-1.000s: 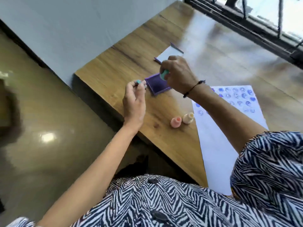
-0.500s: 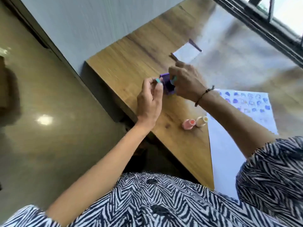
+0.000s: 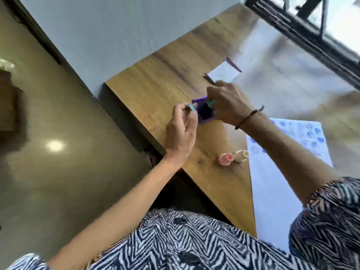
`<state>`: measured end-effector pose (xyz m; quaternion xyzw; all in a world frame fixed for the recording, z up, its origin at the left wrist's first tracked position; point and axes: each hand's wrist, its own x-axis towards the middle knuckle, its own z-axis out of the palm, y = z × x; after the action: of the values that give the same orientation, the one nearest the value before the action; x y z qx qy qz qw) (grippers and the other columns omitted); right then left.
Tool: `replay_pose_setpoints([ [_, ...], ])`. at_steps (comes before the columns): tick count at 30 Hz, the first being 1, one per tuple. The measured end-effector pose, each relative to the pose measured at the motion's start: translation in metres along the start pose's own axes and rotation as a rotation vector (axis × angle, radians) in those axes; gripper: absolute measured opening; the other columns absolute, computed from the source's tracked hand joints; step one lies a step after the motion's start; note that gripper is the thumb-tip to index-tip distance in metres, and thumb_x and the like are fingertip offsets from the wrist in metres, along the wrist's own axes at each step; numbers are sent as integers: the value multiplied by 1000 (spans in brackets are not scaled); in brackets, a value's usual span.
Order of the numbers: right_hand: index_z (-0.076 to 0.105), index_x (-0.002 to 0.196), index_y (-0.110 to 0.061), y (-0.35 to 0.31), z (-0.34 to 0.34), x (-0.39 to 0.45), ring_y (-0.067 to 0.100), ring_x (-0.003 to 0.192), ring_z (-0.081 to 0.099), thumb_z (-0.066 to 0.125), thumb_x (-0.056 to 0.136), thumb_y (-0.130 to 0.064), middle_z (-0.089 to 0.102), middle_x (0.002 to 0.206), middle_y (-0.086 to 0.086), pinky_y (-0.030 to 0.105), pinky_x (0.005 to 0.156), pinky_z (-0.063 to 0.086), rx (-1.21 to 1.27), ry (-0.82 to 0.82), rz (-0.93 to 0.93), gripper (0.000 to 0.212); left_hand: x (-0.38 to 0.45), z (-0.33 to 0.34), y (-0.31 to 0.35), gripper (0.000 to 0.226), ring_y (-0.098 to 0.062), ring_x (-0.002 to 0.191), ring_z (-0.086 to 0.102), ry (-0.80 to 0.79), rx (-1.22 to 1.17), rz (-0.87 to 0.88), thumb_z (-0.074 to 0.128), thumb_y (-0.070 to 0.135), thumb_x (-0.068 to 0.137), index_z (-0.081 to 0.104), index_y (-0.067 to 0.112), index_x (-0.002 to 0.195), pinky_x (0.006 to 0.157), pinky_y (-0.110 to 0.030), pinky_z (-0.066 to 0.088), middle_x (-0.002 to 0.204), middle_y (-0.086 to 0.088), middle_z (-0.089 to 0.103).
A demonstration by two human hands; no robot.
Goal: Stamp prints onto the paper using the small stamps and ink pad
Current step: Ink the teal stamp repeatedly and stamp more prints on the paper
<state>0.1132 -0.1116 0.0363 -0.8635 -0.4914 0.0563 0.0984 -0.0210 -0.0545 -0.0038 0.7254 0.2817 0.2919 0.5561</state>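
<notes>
The purple ink pad [image 3: 204, 112] lies open on the wooden table [image 3: 167, 82], partly hidden by both hands. My right hand [image 3: 228, 104] pinches a small teal stamp [image 3: 211, 103] held down on the pad. My left hand [image 3: 182, 129] holds a small teal piece [image 3: 191, 107], seemingly a cap, in its fingertips just left of the pad. The white paper [image 3: 276, 184] with several blue prints lies to the right, under my right forearm. A pink stamp [image 3: 225, 159] and a cream stamp [image 3: 241, 155] stand side by side by the paper's left edge.
The ink pad's lid [image 3: 224, 74] lies open beyond my right hand. The table's left edge drops to a shiny floor [image 3: 58, 152]. A grey wall [image 3: 116, 36] runs along the far left side and a dark window frame [image 3: 311, 36] sits at top right.
The camera view has tilted and shifted. My left hand moved in close to the ink pad; my right hand stays on the pad with the teal stamp.
</notes>
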Motion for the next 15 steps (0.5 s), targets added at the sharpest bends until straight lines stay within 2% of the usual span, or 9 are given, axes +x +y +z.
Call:
replay_pose_setpoints([
  [2, 55, 86, -1, -2, 1, -2, 38, 78, 56, 63, 68, -4, 56, 98, 23, 43, 61, 48, -23, -11, 46, 21, 0, 1, 0, 20, 7, 82, 51, 6, 16, -7, 45, 12, 92, 50, -1, 107, 65, 3, 35, 97, 0, 60],
  [5, 60, 83, 0, 1, -8, 0, 41, 86, 58, 57, 71, 1, 60, 95, 25, 48, 68, 49, 27, -38, 10, 13, -3, 2, -2, 19, 6, 86, 53, -1, 14, -4, 46, 12, 92, 50, 0, 107, 68, 2, 36, 99, 0, 61],
  [8, 59, 86, -1, -3, -5, 6, 39, 87, 57, 57, 71, 1, 58, 103, 24, 42, 63, 44, -16, -10, 40, 15, 2, 1, 0, 20, 2, 84, 54, -7, 5, -9, 45, 12, 92, 50, 0, 108, 69, -3, 38, 98, -3, 63],
  [12, 61, 85, -1, -3, -6, 6, 40, 87, 57, 55, 73, 0, 60, 97, 25, 43, 63, 44, -34, -54, 1, 13, -4, 1, 3, 20, -3, 82, 56, -16, 27, 2, 45, 12, 92, 50, -1, 107, 68, -7, 40, 98, -9, 65],
  [15, 59, 87, -1, -6, -2, 6, 37, 85, 56, 55, 74, 0, 58, 100, 23, 33, 58, 32, -25, -44, 10, 13, -3, -1, 2, 21, 0, 79, 53, -1, 38, 23, 45, 12, 92, 50, -1, 108, 65, -3, 38, 98, -10, 65],
])
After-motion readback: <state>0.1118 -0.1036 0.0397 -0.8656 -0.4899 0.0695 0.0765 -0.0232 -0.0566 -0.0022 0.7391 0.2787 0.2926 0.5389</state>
